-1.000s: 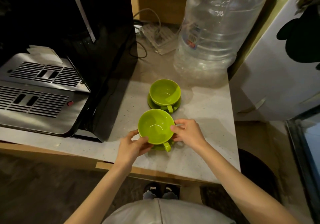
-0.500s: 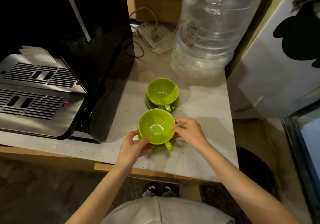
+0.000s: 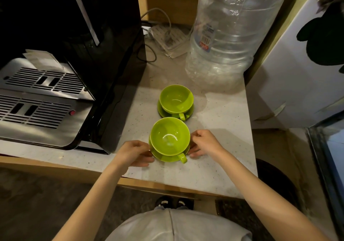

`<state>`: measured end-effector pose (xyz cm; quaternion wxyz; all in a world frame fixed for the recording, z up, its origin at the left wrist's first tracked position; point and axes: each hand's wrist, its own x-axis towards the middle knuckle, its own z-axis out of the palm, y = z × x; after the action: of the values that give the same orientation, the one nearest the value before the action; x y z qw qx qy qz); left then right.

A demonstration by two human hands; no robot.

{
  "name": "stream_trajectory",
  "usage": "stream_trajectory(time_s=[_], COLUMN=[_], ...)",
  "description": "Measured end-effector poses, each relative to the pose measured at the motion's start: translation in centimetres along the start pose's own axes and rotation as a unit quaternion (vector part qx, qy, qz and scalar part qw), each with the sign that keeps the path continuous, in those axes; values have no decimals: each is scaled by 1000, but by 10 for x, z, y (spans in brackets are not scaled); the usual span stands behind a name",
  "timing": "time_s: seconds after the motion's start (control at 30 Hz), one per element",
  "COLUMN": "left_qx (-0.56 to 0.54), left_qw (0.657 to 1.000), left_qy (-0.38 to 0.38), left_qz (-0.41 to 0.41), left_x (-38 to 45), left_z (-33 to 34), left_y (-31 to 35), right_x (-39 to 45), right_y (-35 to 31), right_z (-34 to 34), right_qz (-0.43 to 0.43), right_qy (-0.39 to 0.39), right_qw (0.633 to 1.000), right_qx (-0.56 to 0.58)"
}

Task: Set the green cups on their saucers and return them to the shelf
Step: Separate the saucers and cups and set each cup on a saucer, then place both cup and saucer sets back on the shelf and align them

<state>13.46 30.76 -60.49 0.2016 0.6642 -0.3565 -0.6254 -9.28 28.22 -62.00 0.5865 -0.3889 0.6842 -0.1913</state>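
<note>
Both hands shifted lower, gripping near saucer (image 3: 168, 158), near cup (image 3: 169, 136) seated

You find no legible text in this view. The large clear water bottle (image 3: 229, 36) carries a label (image 3: 206, 39) with a barcode and a red patch, but its lettering is too small and blurred for you to read. The black coffee machine (image 3: 70, 54) shows no readable brand or marking; a pale slip (image 3: 40, 59) resting on it appears blank.
</note>
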Motion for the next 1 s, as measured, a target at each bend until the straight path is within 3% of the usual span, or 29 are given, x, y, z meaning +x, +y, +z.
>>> stream_trajectory(time_s=[0.3,0.5,0.73,1.0], left_qx=[-16,-46,-48,-90], left_qw=[998,998,994,973], left_qy=[61,39,24,24], left_qz=[19,19,91,212], left_x=[13,7,-20,-49], left_z=[10,0,-13,-7], left_y=[-5,-5,20,95], right_x=[4,-5,-35,-88], right_y=[9,7,-20,-86], right_z=[7,9,-3,-39], right_qz=[-17,-20,-65,-161], right_qy=[37,13,-16,0], right_qw=[999,1000,996,973], right_qx=[-12,-4,65,163])
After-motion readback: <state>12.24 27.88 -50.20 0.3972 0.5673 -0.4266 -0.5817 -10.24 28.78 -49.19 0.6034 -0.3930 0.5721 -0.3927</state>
